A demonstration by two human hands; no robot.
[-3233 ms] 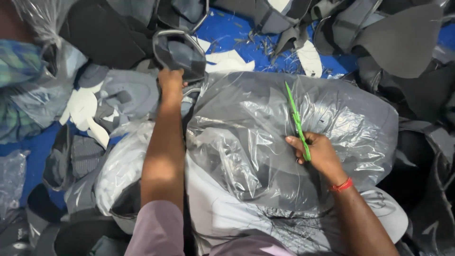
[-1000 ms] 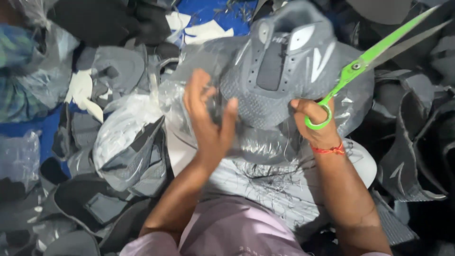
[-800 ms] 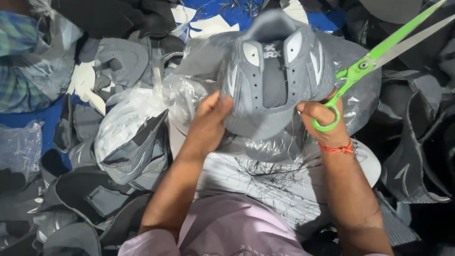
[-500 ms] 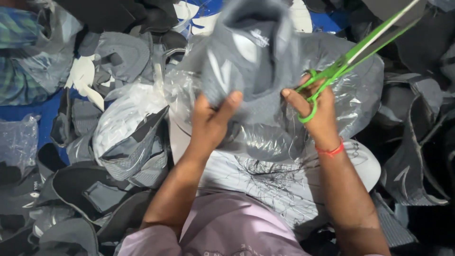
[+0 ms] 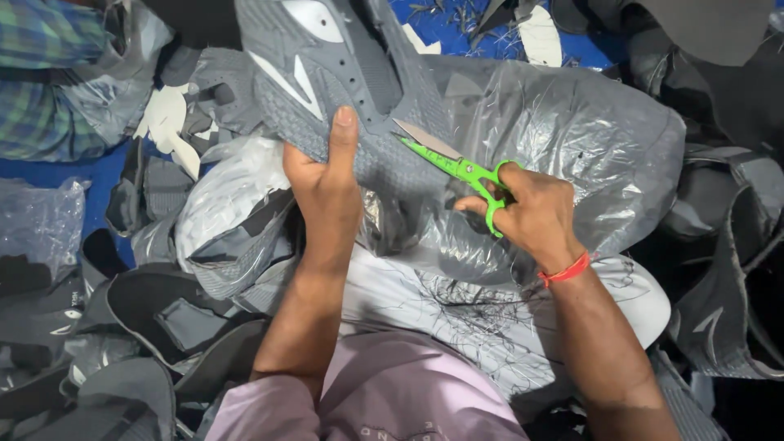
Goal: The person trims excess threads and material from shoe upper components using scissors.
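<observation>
Over bag: left hand (image 5: 327, 184) grips upper (image 5: 343, 90), right hand (image 5: 535, 216) w/ scissors (image 5: 457, 167).

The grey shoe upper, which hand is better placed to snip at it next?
Probably the right hand: it grips the green scissors, whose blade tips lie against the grey shoe upper. The left hand is taken up holding that upper, thumb pressed on its face.

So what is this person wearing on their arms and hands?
Both forearms are bare, with no gloves. The left hand has no rings or bands visible. The right hand has a thin red band around its wrist. Pale pink short sleeves show at the bottom edge.
</observation>
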